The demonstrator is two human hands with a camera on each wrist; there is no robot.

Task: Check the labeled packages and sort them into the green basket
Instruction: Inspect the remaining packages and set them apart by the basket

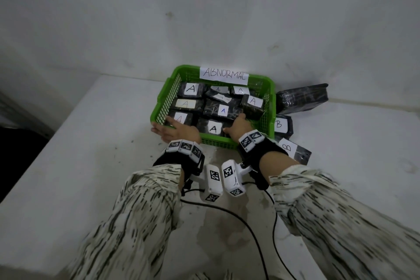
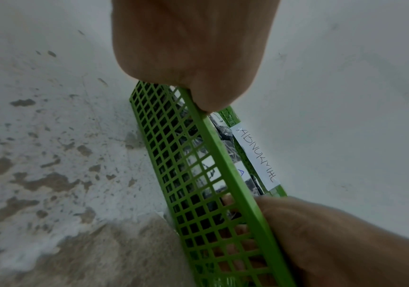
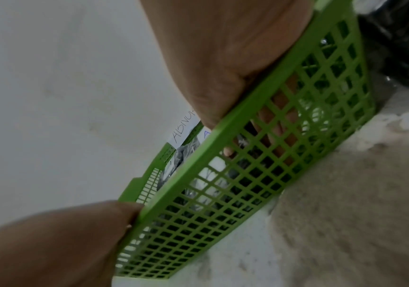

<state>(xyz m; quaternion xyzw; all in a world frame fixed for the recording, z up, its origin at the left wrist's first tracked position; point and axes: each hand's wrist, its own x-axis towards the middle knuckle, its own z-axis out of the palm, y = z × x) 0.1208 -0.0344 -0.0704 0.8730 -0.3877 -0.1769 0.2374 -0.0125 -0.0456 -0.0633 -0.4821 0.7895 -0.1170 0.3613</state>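
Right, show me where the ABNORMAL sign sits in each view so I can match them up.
Head: the ABNORMAL sign stands centre frame, on the far wall of the green basket.
Left wrist: it runs diagonally, right of centre, beyond the near mesh wall.
Right wrist: only its first letters show, mid-frame, beside the right hand's thumb.
Shared landmark: the basket's near rim, gripped by both hands.

Green mesh basket (image 1: 167, 100) flat on table, tagged ABNORMAL, packed with black A-labelled packages (image 1: 223, 110); two B packages (image 1: 281, 126) just right, outside.
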